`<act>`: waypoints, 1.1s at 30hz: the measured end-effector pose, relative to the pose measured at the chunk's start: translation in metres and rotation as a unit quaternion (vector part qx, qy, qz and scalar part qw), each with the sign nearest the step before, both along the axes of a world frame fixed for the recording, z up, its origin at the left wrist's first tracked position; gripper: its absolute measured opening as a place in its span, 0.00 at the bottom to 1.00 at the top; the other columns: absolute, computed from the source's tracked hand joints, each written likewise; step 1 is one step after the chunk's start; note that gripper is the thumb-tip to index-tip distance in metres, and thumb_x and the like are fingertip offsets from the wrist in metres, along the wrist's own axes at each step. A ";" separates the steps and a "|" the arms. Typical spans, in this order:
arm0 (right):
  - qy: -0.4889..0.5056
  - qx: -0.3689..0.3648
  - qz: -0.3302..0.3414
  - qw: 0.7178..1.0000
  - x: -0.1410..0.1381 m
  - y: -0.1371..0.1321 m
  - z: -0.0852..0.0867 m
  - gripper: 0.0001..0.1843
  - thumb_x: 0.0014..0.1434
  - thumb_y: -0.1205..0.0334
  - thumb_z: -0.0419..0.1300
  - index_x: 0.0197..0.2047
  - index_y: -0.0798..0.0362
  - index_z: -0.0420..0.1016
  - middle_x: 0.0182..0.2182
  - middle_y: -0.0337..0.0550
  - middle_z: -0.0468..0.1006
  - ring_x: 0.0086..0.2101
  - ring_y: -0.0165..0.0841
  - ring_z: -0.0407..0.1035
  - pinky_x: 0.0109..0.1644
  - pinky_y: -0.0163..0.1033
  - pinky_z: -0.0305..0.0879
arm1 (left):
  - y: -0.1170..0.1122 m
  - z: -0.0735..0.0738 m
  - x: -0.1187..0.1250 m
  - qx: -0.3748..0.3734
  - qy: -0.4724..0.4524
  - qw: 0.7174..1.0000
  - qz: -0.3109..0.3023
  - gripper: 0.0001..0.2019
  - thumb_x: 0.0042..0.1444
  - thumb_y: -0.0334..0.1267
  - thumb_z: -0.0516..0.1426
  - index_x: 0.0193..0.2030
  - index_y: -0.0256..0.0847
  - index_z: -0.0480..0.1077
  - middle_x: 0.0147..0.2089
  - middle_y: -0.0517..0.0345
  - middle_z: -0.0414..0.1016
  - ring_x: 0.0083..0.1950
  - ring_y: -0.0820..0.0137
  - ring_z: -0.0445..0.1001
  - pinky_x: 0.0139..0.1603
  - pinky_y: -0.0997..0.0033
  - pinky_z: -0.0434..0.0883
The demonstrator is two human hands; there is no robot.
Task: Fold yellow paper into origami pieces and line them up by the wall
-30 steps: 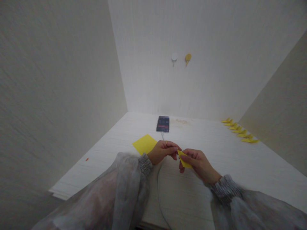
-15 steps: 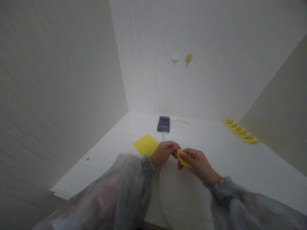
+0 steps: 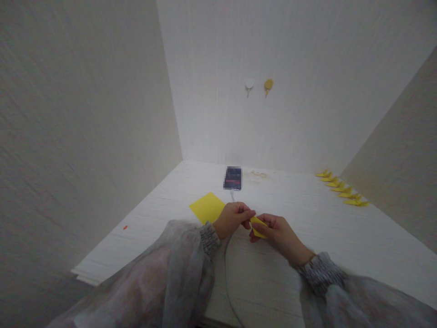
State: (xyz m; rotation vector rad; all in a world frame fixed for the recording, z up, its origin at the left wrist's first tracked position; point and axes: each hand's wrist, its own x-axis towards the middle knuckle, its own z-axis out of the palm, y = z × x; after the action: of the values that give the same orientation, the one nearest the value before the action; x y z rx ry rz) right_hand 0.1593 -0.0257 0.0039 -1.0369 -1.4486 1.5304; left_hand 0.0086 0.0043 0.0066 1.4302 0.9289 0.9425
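Above the table, a small folded piece of yellow paper [image 3: 259, 227] is held between my two hands. My right hand [image 3: 276, 229] is closed around it, thumb on top and fingers beneath. At the paper's upper left corner, my left hand [image 3: 235, 217] pinches with thumb and forefinger. The exact fold under the fingers is hidden. A flat yellow paper sheet [image 3: 207, 207] lies on the table behind my left wrist, which covers its right corner.
A phone [image 3: 233, 178] with a blurred screen lies at the back, its cable [image 3: 226, 269] running to the front edge. Several folded yellow paper pieces [image 3: 341, 187] line the right side. Two hooks, one white [image 3: 249, 84] and one yellow [image 3: 268, 84], are on the back wall. An orange scrap [image 3: 125, 227] lies left.
My right hand and the folded paper have shifted slightly left. The left thumb and forefinger now reach further over the paper's corner. The flat sheet has stayed in place.
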 end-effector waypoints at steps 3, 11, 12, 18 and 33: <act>0.004 0.002 -0.015 1.000 -0.001 0.002 0.001 0.13 0.40 0.57 0.63 0.29 0.55 0.69 0.23 0.38 0.75 0.24 0.31 0.70 0.33 0.40 0.68 | 0.001 -0.001 0.000 0.019 -0.007 0.998 0.053 0.14 0.44 0.46 0.55 0.24 0.35 0.64 0.16 0.63 0.65 0.16 0.80 0.63 0.19 0.80 0.61; 0.042 0.028 -0.081 0.995 0.001 0.001 0.012 0.16 0.41 0.63 0.63 0.33 0.54 0.62 0.20 0.37 0.75 0.22 0.31 0.70 0.30 0.37 0.65 | -0.004 0.008 0.004 0.006 -0.061 0.993 0.101 0.12 0.44 0.44 0.56 0.24 0.34 0.63 0.17 0.62 0.67 0.18 0.78 0.67 0.22 0.79 0.65; 0.047 0.035 -0.094 0.994 0.001 0.001 0.012 0.17 0.41 0.63 0.63 0.34 0.53 0.60 0.20 0.37 0.75 0.22 0.31 0.70 0.30 0.37 0.64 | -0.004 0.008 0.004 0.001 -0.073 0.992 0.099 0.12 0.44 0.43 0.56 0.25 0.34 0.63 0.18 0.62 0.68 0.19 0.78 0.68 0.22 0.78 0.65; 0.058 0.090 -0.127 0.986 0.005 0.002 0.010 0.20 0.42 0.62 0.62 0.36 0.50 0.56 0.20 0.34 0.73 0.21 0.27 0.66 0.27 0.33 0.61 | -0.002 0.006 0.003 -0.022 -0.121 0.991 0.061 0.12 0.40 0.40 0.60 0.25 0.34 0.62 0.23 0.59 0.71 0.20 0.77 0.69 0.23 0.77 0.67; 0.013 0.127 -0.085 0.988 0.005 0.007 -0.002 0.16 0.45 0.62 0.59 0.37 0.51 0.58 0.20 0.32 0.69 0.21 0.26 0.63 0.25 0.32 0.59 | 0.002 -0.006 0.002 -0.008 -0.122 0.992 -0.011 0.13 0.37 0.40 0.61 0.28 0.33 0.65 0.24 0.59 0.70 0.25 0.77 0.69 0.29 0.75 0.66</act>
State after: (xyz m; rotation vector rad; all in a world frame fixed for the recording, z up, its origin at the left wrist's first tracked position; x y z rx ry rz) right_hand 0.1647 -0.0185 0.0021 -0.9559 -1.4538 1.1997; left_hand 0.0102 0.0064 0.0006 1.2747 0.7361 1.0647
